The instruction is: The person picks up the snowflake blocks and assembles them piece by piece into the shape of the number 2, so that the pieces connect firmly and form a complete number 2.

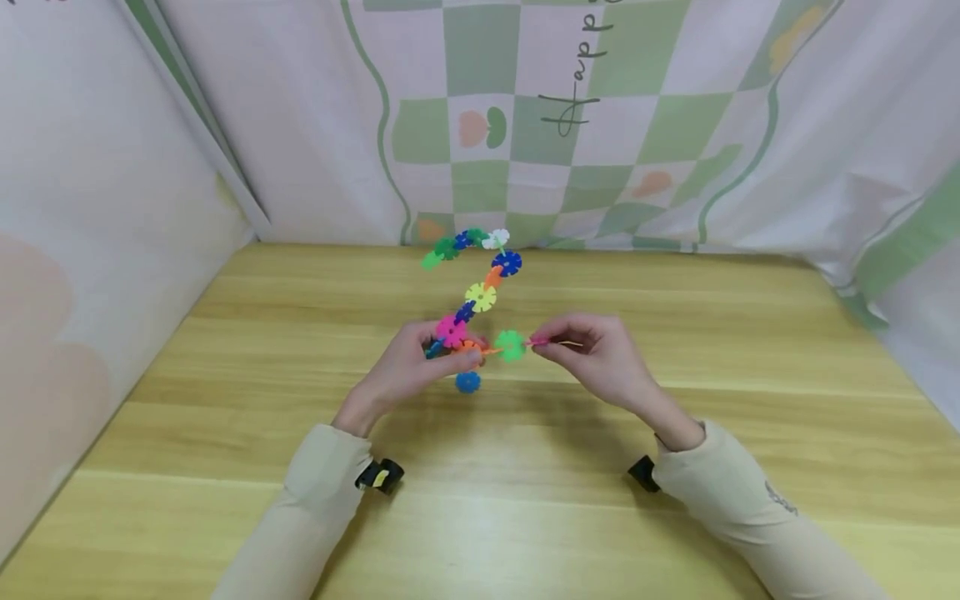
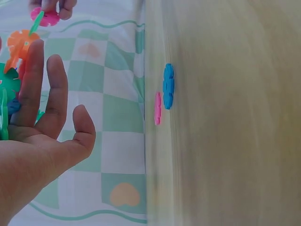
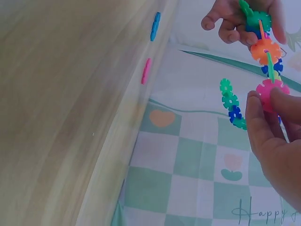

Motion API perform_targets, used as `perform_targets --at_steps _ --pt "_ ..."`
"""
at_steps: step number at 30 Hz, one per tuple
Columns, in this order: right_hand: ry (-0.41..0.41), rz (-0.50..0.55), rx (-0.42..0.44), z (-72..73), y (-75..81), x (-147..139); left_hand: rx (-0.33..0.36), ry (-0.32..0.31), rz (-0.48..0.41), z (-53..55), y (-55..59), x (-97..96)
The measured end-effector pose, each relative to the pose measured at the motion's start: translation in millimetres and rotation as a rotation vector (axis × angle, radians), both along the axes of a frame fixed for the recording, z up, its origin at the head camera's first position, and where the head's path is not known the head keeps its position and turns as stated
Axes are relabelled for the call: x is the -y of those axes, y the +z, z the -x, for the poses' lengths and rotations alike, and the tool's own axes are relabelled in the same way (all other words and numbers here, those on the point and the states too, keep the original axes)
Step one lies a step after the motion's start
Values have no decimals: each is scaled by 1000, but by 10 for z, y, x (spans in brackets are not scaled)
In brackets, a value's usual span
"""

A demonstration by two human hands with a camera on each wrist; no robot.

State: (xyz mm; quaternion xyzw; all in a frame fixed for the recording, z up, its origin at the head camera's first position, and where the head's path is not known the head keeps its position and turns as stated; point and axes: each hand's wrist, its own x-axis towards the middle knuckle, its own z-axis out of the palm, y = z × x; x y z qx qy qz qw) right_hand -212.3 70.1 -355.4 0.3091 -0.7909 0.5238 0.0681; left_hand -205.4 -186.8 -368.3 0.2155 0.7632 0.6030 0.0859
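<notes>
A chain of interlocking plastic snowflake discs rises between the hands, curving back to the left at its top end. In the head view a yellow disc [image 1: 481,297] and a white disc [image 1: 497,240] are part of it. My left hand [image 1: 408,367] holds the chain's lower part, near a pink disc [image 1: 451,332] and an orange disc [image 2: 23,43]. My right hand [image 1: 596,358] pinches another pink disc [image 3: 269,94] between thumb and fingers. That disc meets a light green disc [image 1: 511,345] at the chain's right end. Fingers partly hide the held pieces.
A loose blue disc [image 1: 468,382] lies on the wooden table [image 1: 480,517] below the left hand. Near it, in the wrist views, lies a loose pink disc [image 2: 158,108]. A checkered curtain [image 1: 480,50] hangs behind the table's far edge.
</notes>
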Motion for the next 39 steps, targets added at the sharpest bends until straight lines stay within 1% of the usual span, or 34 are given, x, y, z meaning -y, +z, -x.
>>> perform_targets --at_steps 4,8,13,19,21,22,26,30,32,35,39 --pt "18 36 -31 -7 -4 -9 -3 11 -3 -7 1 -16" --pt "26 59 -71 -9 -14 -6 0 28 -30 -21 -4 -26" --pt "26 82 -170 -8 -46 20 -5 43 -74 -31 -11 -36" --pt "11 85 -311 -4 -52 65 13 58 -83 -38 8 -48" --pt "6 77 -339 -7 -45 72 22 58 -81 -33 8 -53" --pt "5 75 -340 -11 -43 72 26 58 -80 -32 8 -55" --pt "1 51 -305 -26 -21 70 25 53 -82 -30 5 -46" --pt "4 21 -225 -52 17 68 -1 56 -67 -34 10 -25" --pt "1 16 -160 -69 40 56 -4 58 -56 -37 17 -15" --pt "8 37 -29 -77 71 24 -10 65 -44 -35 33 5" --pt "14 62 118 -44 66 -27 -7 60 -81 -22 63 37"
